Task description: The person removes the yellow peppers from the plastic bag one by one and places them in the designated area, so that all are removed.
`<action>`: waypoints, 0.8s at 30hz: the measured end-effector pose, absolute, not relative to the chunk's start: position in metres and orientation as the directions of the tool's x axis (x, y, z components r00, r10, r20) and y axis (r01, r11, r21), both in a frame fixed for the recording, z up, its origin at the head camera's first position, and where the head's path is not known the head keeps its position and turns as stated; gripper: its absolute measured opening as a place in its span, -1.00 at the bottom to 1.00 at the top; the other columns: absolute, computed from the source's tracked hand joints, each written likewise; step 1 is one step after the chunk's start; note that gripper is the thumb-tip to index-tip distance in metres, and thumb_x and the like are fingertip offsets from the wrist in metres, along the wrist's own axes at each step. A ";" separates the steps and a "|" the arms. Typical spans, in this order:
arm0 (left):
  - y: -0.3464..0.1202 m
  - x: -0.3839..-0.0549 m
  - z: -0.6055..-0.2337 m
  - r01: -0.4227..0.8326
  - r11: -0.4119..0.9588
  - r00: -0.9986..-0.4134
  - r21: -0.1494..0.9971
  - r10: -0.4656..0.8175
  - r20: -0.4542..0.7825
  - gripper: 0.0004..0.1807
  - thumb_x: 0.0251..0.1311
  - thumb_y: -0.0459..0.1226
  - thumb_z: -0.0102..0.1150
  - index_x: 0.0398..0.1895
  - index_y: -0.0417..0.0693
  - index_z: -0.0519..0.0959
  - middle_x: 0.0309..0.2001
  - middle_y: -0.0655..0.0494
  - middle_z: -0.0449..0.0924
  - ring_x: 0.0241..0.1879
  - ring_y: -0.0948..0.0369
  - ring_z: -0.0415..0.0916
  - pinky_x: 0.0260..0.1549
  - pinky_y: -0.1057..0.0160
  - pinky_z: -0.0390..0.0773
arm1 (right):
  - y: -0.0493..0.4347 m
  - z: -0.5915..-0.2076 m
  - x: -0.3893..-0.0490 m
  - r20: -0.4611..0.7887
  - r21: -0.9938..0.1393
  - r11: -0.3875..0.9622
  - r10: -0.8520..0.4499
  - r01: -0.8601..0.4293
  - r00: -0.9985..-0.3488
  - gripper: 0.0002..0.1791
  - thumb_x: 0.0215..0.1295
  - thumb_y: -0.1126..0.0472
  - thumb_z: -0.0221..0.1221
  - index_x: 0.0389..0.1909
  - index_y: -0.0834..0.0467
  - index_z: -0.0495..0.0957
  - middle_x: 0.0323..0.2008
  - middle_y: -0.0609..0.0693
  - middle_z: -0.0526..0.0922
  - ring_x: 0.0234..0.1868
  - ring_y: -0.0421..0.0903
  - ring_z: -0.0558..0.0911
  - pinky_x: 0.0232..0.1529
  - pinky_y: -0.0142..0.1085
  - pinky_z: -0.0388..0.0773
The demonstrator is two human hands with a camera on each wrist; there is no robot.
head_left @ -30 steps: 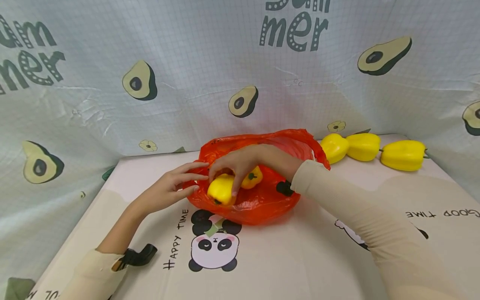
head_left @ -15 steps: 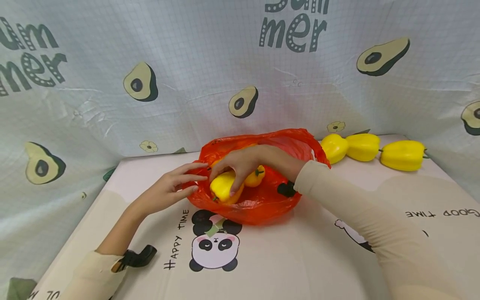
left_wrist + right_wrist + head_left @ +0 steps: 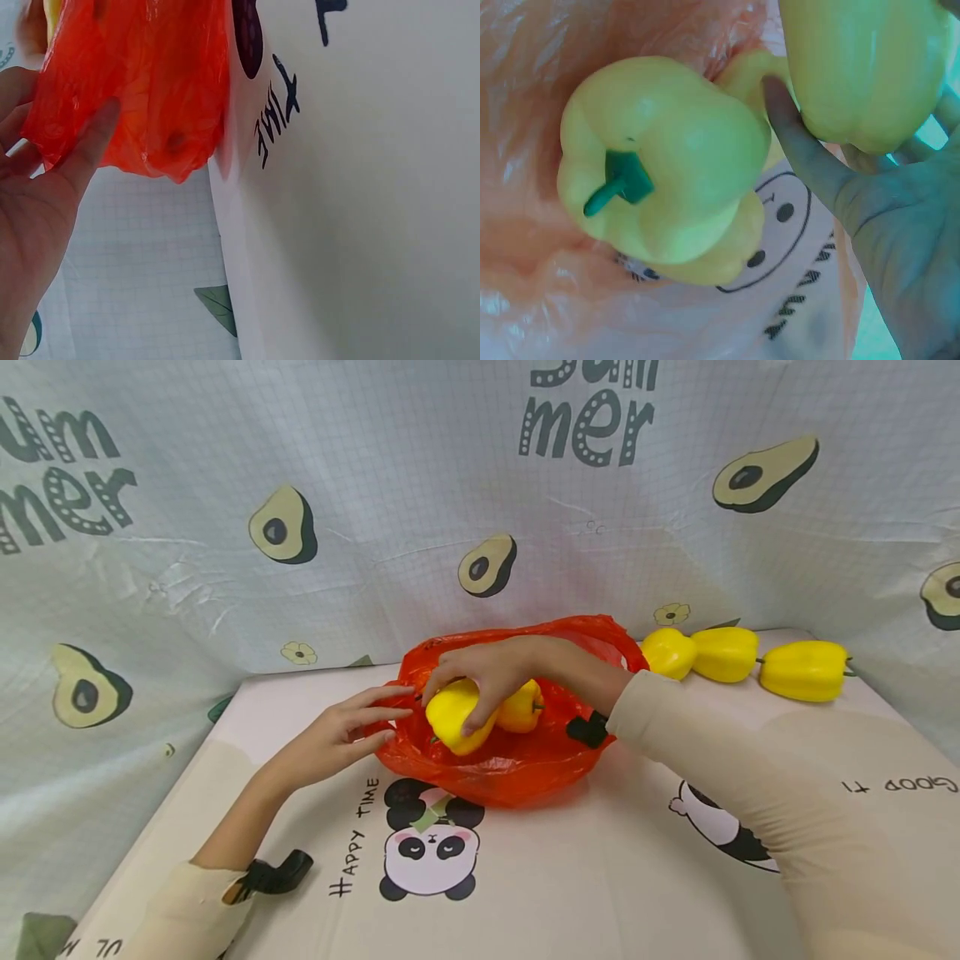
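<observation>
A red plastic bag [image 3: 540,785] lies with its mouth open at the middle of the table. My right hand [image 3: 491,672] grips a yellow bell pepper [image 3: 453,714] over the bag's mouth, thumb on the near side. In the right wrist view, the held pepper [image 3: 866,67] is lifted beside the right hand [image 3: 900,210]. Another yellow bell pepper [image 3: 675,142] with a green stem rests in the bag, and more yellow shows beneath it. My left hand [image 3: 330,743] touches the bag's left rim with nearly straight, spread fingers. In the left wrist view, its thumb lies along the outside.
Several yellow bell peppers, the nearest-to-bag one [image 3: 669,653] leading a row, lie at the back right of the table [image 3: 570,877]. A patterned curtain [image 3: 375,485] hangs behind the table. A black strap piece [image 3: 277,872] is on the left wrist.
My right hand has raised the gripped pepper and moved it slightly right and toward the back, with its forearm shifting too. The left hand has hardly moved.
</observation>
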State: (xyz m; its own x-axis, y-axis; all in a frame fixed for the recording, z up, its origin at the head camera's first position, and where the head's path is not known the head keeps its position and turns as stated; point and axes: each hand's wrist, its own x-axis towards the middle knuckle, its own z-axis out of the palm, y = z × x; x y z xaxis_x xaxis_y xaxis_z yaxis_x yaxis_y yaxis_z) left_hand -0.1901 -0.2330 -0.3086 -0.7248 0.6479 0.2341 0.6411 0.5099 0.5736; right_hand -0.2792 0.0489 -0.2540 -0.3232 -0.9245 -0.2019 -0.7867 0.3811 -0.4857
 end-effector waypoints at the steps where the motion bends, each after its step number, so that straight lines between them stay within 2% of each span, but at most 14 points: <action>1: -0.233 -0.190 -0.308 0.639 0.511 -0.727 0.575 0.647 0.232 -0.63 0.39 -0.37 0.20 0.24 -0.17 0.61 0.45 0.02 0.36 0.48 -0.08 0.20 0.25 0.47 0.34 | 0.050 -0.253 -0.279 -0.191 -0.493 0.380 -0.925 -0.783 -0.328 -0.34 0.12 -0.12 0.40 0.28 -0.16 0.51 0.11 -0.15 0.49 0.10 -0.15 0.45 0.06 -0.22 0.52; 6: -0.231 -0.189 -0.307 0.620 0.511 -0.736 0.596 0.642 0.216 -0.61 0.40 -0.37 0.18 0.27 -0.21 0.58 0.46 0.00 0.34 0.49 -0.09 0.19 0.19 0.46 0.42 | 0.060 -0.246 -0.278 -0.144 -0.549 0.360 -0.930 -0.755 -0.339 -0.33 0.10 -0.06 0.40 0.29 -0.15 0.48 0.14 -0.15 0.47 0.13 -0.14 0.46 0.05 -0.21 0.57; 11: -0.231 -0.187 -0.307 0.615 0.512 -0.742 0.599 0.633 0.221 -0.58 0.40 -0.37 0.19 0.30 -0.16 0.56 0.46 0.01 0.35 0.49 -0.08 0.18 0.19 0.48 0.42 | 0.074 -0.236 -0.278 -0.120 -0.588 0.342 -0.933 -0.733 -0.339 -0.32 0.13 0.02 0.41 0.30 -0.08 0.44 0.16 -0.12 0.51 0.14 -0.11 0.48 0.09 -0.19 0.57; 19: -0.231 -0.187 -0.308 0.613 0.515 -0.746 0.599 0.627 0.224 -0.55 0.41 -0.34 0.20 0.34 -0.10 0.54 0.46 0.05 0.35 0.49 -0.05 0.20 0.21 0.49 0.38 | 0.097 -0.217 -0.268 -0.074 -0.543 0.393 -0.903 -0.742 -0.423 -0.29 0.15 0.00 0.43 0.35 -0.13 0.46 0.19 -0.14 0.53 0.15 -0.12 0.50 0.15 -0.17 0.54; 24: -0.231 -0.187 -0.309 0.615 0.518 -0.747 0.595 0.626 0.226 -0.54 0.40 -0.35 0.20 0.35 -0.10 0.53 0.45 0.05 0.36 0.48 -0.05 0.21 0.19 0.48 0.40 | 0.110 -0.207 -0.263 -0.016 -0.523 0.377 -0.901 -0.764 -0.434 -0.29 0.14 0.02 0.45 0.35 -0.10 0.48 0.16 -0.16 0.56 0.13 -0.12 0.51 0.11 -0.18 0.56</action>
